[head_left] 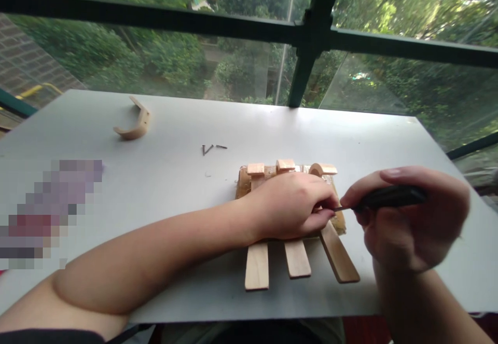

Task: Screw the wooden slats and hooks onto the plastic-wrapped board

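My right hand (412, 219) is closed round the black handle of a screwdriver (389, 197), whose thin shaft points left. Its tip meets the pinched fingertips of my left hand (298, 204); whatever they hold there is hidden. Beneath my left hand lies a brown wooden block (244, 183), largely covered by the hand. Across the block run three pale wooden strips with curled far ends: a left strip (257, 266), a middle strip (298, 259) and a right strip (341, 256). The right one slants outward, close under the screwdriver tip.
On the white table (175, 178), a few dark screws (208, 149) lie beyond the block. A loose curved wooden hook (138, 123) rests at the far left. Window frames (315, 17) rise behind the table's far edge. A blurred-out patch (58, 198) covers something at left.
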`<action>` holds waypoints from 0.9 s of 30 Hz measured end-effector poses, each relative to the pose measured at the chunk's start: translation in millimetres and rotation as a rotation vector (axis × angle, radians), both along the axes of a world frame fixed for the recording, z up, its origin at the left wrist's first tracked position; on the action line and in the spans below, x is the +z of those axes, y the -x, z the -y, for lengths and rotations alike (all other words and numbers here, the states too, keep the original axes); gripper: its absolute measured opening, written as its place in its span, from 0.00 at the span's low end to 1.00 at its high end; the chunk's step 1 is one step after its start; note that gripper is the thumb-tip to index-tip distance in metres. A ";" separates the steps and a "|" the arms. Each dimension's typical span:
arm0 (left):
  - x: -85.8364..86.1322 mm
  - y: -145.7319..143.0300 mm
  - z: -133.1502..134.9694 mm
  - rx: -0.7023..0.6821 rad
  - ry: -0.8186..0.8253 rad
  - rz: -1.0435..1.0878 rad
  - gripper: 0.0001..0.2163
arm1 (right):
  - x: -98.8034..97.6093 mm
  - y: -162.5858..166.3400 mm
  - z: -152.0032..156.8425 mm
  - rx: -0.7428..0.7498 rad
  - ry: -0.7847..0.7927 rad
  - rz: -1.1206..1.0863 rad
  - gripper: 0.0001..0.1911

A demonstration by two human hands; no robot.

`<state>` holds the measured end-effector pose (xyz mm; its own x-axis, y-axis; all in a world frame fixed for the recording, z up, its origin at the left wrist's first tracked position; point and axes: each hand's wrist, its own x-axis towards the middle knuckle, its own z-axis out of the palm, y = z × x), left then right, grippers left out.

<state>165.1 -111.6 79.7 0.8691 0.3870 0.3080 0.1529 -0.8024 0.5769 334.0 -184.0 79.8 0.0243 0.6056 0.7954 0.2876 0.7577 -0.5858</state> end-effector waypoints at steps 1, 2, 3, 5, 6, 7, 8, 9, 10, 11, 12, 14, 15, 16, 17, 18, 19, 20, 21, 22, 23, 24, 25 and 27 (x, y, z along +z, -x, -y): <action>0.2 0.1 0.0 -0.004 0.005 0.000 0.05 | -1.4 1.3 -2.2 -0.029 -0.046 -0.066 0.20; 0.4 0.3 0.0 -0.005 0.010 -0.002 0.05 | -2.5 2.5 -4.2 -0.046 -0.040 -0.103 0.20; 0.7 0.5 0.0 -0.008 0.016 -0.003 0.05 | -3.4 3.5 -5.9 -0.046 -0.027 -0.119 0.20; 1.3 0.9 0.0 -0.015 0.023 -0.010 0.05 | -3.9 4.7 -7.7 -0.026 -0.031 -0.118 0.20; 1.6 1.1 0.0 -0.018 0.022 -0.010 0.05 | -3.6 4.9 -7.8 -0.013 -0.035 -0.105 0.20; 1.8 1.3 -0.1 -0.019 0.020 -0.011 0.05 | -3.2 4.9 -7.6 -0.003 -0.041 -0.089 0.20; 2.0 1.5 -0.2 -0.018 0.016 -0.009 0.05 | -2.6 4.8 -7.3 0.003 -0.040 -0.075 0.21; 2.1 1.7 -0.4 -0.018 0.012 -0.006 0.05 | -1.9 4.6 -6.8 0.006 -0.036 -0.063 0.21; 2.1 1.9 -0.6 -0.018 0.008 -0.007 0.05 | -1.3 4.5 -6.4 0.009 -0.032 -0.053 0.22; 2.0 2.1 -0.7 -0.018 0.006 -0.007 0.05 | -0.7 4.3 -6.0 0.014 -0.033 -0.044 0.22; 1.8 2.2 -0.9 -0.015 0.006 -0.007 0.05 | -0.1 4.2 -5.7 0.020 -0.035 -0.031 0.23; 1.4 2.4 -1.1 -0.007 0.014 -0.006 0.05 | 0.6 3.9 -5.4 0.021 -0.038 -0.006 0.24; 1.2 2.5 -1.1 -0.005 0.016 -0.004 0.05 | 0.7 3.6 -5.3 0.016 -0.042 0.008 0.24; 1.0 2.5 -1.1 -0.007 0.018 -0.002 0.05 | 0.6 3.2 -5.0 0.013 -0.055 0.019 0.25; 0.9 2.6 -1.1 -0.011 0.017 0.001 0.04 | 0.3 2.5 -4.6 0.009 -0.072 0.026 0.25; 0.8 2.7 -1.0 -0.014 0.015 0.007 0.05 | -0.1 1.7 -4.1 0.004 -0.086 0.029 0.25; 0.9 2.8 -0.9 -0.014 0.012 0.016 0.05 | -0.4 0.8 -3.3 -0.002 -0.091 0.028 0.24; 1.0 2.9 -0.8 -0.013 0.011 0.028 0.05 | -0.7 -0.3 -2.3 -0.004 -0.087 0.022 0.24; 1.2 3.0 -0.7 -0.011 0.010 0.041 0.04 | -0.7 -1.4 -1.3 -0.006 -0.077 0.008 0.24; 1.4 3.0 -0.6 -0.010 0.009 0.051 0.04 | -0.5 -2.3 -0.2 -0.006 -0.063 -0.008 0.24; 1.5 3.1 -0.6 -0.009 0.008 0.058 0.04 | -0.3 -3.0 0.6 -0.003 -0.054 -0.015 0.24; 1.5 3.1 -0.5 -0.010 0.007 0.060 0.04 | 0.0 -3.4 1.2 0.006 -0.060 -0.013 0.23; 1.4 3.1 -0.6 -0.012 0.006 0.057 0.04 | 0.2 -3.3 1.4 0.018 -0.068 -0.002 0.23; 1.1 3.0 -0.8 -0.016 0.006 0.039 0.05 | -0.1 -1.9 0.6 0.038 -0.079 0.022 0.21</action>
